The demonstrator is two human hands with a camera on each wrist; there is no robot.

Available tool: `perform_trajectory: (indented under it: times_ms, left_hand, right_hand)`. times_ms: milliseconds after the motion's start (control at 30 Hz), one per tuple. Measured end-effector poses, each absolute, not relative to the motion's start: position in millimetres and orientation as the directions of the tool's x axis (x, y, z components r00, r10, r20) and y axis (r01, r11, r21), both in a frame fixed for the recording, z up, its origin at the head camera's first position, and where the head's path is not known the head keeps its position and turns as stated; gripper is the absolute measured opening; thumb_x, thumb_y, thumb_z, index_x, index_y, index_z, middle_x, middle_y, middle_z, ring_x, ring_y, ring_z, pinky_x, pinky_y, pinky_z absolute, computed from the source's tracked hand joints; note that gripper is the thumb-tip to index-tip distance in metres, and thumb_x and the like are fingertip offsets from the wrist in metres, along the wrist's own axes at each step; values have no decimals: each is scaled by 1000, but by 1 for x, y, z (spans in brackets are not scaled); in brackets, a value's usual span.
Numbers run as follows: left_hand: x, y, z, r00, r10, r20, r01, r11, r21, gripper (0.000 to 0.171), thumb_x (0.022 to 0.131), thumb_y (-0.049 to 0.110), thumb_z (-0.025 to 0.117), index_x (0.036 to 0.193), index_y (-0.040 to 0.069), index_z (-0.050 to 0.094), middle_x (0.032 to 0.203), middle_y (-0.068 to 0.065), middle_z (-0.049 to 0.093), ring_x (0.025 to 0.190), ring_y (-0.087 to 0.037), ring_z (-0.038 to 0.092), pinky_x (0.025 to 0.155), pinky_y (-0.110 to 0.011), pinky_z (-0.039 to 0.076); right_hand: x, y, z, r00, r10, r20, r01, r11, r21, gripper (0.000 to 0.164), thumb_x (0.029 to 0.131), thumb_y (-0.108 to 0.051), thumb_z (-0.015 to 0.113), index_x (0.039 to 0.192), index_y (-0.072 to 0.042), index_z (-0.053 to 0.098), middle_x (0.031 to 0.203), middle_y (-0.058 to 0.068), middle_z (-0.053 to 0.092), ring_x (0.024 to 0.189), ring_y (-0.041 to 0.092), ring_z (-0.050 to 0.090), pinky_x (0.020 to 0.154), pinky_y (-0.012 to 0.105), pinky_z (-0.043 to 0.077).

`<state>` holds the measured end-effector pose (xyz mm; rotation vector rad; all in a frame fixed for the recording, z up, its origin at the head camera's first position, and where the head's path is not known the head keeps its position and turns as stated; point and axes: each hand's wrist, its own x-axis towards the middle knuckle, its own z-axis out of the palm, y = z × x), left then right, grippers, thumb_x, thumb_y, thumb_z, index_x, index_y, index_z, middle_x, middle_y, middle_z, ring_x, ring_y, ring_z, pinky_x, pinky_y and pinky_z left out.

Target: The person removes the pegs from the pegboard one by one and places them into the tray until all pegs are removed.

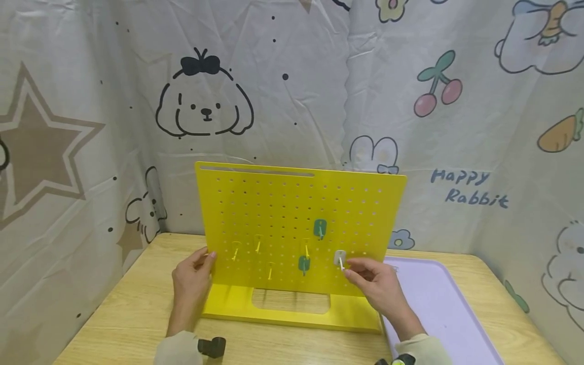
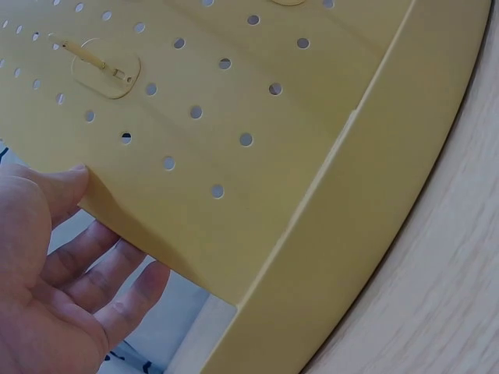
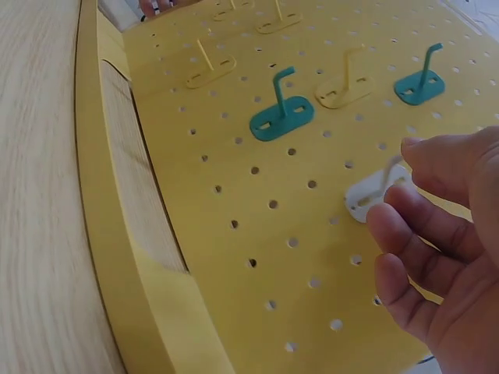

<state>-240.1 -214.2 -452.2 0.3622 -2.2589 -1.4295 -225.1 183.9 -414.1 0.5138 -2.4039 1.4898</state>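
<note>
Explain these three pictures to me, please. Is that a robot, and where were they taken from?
No robot here, just a person working bare-handed. The wide picture comes from a camera on the person's head; the other two come from one on each wrist. On the wooden table stands a yellow pegboard, with a lilac tray at its right. The left hand holds the board's edge; the right hand pinches a white hook. Two green hooks and four yellow hooks are also on the board.
</note>
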Motion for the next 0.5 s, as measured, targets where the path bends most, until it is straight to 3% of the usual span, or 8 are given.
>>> perform_trajectory:
  times_ms: [167,500]
  left_hand:
    - [-241,-213,-453,-871,-441,219,13,424,905,39,100,33,63,131,9,67,107,-11,72,91,-24,65,75,-28,52]
    - [-241,-214,-453,-868,-442,228,16,433,901,41,101,35,62,132,9,66,108,-12,71,93,-25,66,82,-38,53]
  right_hand:
    - [-227,180,-416,-912,-137,387,-408,410,-816,17,90,-10,75,106,-2,74,91,3,73,74,14,67,67,29,55]
    - [-227,173,-418,-933,-134,333,-359,382,-852,10,92,-5,72,99,2,75,89,8,73,75,16,68,68,32,57]
